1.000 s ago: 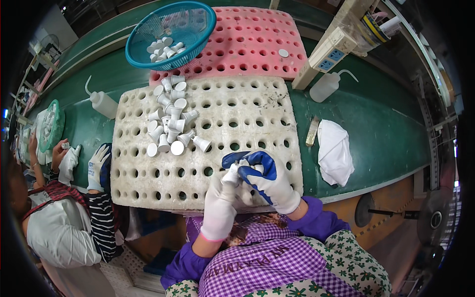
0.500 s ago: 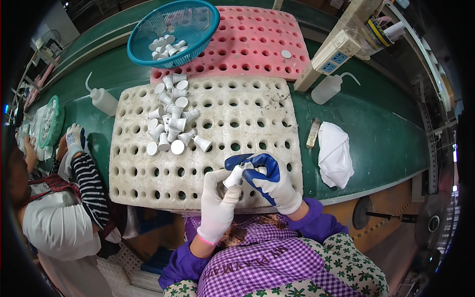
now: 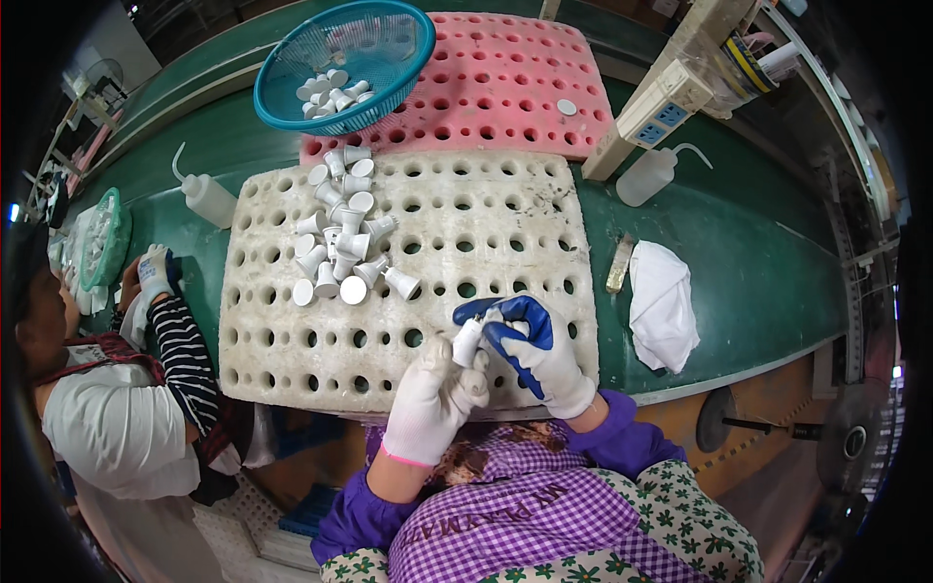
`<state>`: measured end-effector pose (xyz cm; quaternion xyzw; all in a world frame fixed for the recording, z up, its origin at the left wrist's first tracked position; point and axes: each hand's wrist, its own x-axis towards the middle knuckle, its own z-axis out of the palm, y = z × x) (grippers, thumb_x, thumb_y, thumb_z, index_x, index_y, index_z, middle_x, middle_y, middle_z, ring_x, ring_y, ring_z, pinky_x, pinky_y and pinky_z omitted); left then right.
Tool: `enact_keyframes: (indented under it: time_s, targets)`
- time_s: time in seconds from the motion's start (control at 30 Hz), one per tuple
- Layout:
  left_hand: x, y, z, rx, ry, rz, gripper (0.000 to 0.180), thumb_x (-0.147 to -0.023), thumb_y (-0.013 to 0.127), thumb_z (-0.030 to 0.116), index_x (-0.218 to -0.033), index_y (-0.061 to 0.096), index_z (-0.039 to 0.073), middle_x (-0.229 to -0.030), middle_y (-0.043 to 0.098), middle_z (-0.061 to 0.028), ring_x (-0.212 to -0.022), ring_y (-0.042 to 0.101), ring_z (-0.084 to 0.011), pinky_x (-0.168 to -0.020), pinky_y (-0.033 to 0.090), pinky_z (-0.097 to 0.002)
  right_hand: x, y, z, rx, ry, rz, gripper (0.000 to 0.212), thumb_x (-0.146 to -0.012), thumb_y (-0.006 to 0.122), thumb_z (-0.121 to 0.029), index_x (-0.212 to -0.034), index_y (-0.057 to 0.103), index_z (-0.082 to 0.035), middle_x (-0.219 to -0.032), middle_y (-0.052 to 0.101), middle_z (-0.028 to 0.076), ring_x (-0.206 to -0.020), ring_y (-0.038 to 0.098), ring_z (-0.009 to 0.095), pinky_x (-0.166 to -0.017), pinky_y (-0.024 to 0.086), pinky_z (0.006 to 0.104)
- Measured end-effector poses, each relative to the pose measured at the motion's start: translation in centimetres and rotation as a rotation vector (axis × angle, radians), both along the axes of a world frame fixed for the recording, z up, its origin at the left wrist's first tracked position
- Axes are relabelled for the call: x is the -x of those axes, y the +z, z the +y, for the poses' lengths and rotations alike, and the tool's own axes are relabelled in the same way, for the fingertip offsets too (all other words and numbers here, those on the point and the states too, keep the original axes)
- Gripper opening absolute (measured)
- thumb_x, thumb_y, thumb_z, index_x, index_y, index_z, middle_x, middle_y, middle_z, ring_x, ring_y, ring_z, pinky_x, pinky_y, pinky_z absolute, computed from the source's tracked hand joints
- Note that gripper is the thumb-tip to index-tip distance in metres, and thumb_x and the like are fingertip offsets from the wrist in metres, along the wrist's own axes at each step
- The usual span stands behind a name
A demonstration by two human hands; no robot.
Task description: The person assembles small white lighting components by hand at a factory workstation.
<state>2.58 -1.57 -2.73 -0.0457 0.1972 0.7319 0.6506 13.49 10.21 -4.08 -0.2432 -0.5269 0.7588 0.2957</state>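
A small white bell-shaped part [image 3: 467,342], tilted, is held between my gloved hands above the near part of the cream perforated foam board [image 3: 282,340]. My left hand [image 3: 434,396], in a white glove, is closed with its fingers at the part's lower end. My right hand [image 3: 546,358], in a white glove with blue coating, pinches around its narrow upper end. Something whitish shows among the right fingers, but I cannot make it out. Farther off, a pile of similar white parts [image 3: 352,244] lies loosely on the board, some upright and some tipped over.
A blue plastic basket [image 3: 425,58] with more white parts rests on a pink foam board [image 3: 544,58]. Squeeze bottles [image 3: 208,200] [image 3: 646,177] stand either side. A white cloth [image 3: 663,306] and power socket [image 3: 666,115] are right. A co-worker [image 3: 121,428] sits left.
My left hand has dropped slightly and curled its fingers more. The white part now stands steeper, a little to the right. My right hand stays close around its upper end.
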Motion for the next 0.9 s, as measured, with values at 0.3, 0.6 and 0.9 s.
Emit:
enact_keyframes:
  time_s: [0.3,0.6,0.9]
  targets:
    - [12.0,7.8,12.2,-0.02,0.65,1.201,0.06,-0.091,0.057,0.022,-0.138,0.028,-0.002,-0.119,0.054,-0.0105,-0.085,0.058,-0.012,-0.073,0.049,-0.0233,0.8,-0.5,0.2,-0.128,-0.056,-0.082,0.011,-0.089,0.056,-0.001,-0.098,0.06,0.0,-0.099,0.066,0.002,-0.066,0.049,0.001,-0.06,0.043,0.0174]
    - [8.3,1.3,5.8,0.747,-0.171,2.427,0.026,-0.081,0.064,0.021,-0.104,0.063,0.009,-0.085,0.063,-0.0137,-0.073,0.061,-0.029,-0.064,0.048,-0.0376,0.6,-1.8,0.5,-0.092,0.024,-0.017,0.019,-0.088,0.057,-0.002,-0.107,0.058,0.004,-0.103,0.065,0.005,-0.08,0.054,0.005,-0.071,0.047,0.0197]
    - [5.9,2.4,4.0,0.431,-0.209,1.119,0.022,-0.087,0.057,0.015,-0.104,0.058,0.002,-0.071,0.06,-0.0021,-0.057,0.058,-0.0111,-0.047,0.045,-0.0254,0.8,-1.5,0.7,0.016,-0.114,0.023,0.015,-0.091,0.056,-0.006,-0.104,0.058,0.0,-0.099,0.066,0.002,-0.073,0.051,0.001,-0.062,0.04,0.0157]
